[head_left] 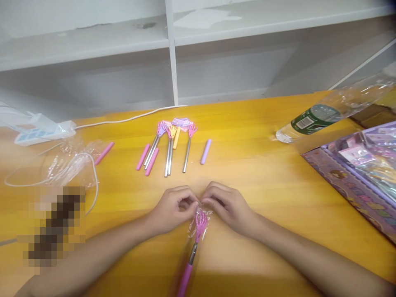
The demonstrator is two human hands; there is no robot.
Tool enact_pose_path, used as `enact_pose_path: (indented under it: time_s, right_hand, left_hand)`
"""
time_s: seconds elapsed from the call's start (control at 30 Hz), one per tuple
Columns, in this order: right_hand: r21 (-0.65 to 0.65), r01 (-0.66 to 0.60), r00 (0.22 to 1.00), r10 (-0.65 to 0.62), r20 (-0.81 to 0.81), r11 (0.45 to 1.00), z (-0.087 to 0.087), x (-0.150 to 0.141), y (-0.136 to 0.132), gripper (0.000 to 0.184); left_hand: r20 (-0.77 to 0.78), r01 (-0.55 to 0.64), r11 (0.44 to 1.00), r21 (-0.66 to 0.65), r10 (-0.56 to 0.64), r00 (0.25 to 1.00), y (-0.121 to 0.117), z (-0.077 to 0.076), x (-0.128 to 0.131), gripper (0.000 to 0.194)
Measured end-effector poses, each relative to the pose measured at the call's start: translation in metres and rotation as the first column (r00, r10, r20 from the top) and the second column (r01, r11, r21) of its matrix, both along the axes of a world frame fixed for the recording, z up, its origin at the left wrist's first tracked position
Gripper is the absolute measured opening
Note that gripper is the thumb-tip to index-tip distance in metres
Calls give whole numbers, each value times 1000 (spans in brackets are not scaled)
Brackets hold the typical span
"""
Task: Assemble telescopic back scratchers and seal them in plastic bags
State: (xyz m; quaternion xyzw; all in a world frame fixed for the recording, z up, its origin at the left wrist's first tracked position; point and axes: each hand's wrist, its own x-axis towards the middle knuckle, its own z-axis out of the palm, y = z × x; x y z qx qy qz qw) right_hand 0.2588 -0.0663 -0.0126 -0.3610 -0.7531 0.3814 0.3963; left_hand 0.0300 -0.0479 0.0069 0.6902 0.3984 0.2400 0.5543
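Observation:
My left hand (179,208) and my right hand (227,206) meet over the table, both pinching the top end of a clear plastic bag (191,227). Inside the bag lies a pink back scratcher (201,225) with a hand-shaped head, a metal rod and a pink handle (185,278) pointing toward me. Beyond my hands lie several loose scratcher rods with purple heads (161,129), a yellow head (171,132) and a pink head (192,130). Pink handle sleeves (152,161), a yellow sleeve (176,138) and a purple sleeve (206,152) lie among and beside them.
At right, a water bottle (321,117) lies near an open printed box (346,189) of packaged items. At left are a power strip (46,132), a white cable (123,120), crumpled plastic bags (72,165) and another pink sleeve (104,153). White shelving (171,53) borders the back.

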Motion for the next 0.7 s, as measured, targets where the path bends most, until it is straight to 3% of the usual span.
enact_pose_path:
  time_s: [0.27,0.37,0.5,0.6,0.7]
  right_hand:
    - [16,184,982,-184,43,983,-2,17,17,17]
    - [-36,158,987,-157,28,987,-1,19,18,19]
    - [-79,50,999,-49,17,996,-2,12,11,18]
    - [-71,4,1000,-3,13,997,-3,7,7,15]
    - [-63,-8,1000,9,16,998,-4,6,6,14]
  left_hand:
    - [20,-62,995,-75,63,998,2,-4,-1,12]
    - [11,-80,993,-90,82,997,2,-5,-1,16]
    - [70,-83,975,-205,100,993,0,-6,-1,18]
    - [53,-83,976,-201,96,994,-2,-5,1,25]
    - [30,-76,980,-186,83,996,-2,-4,2,19]
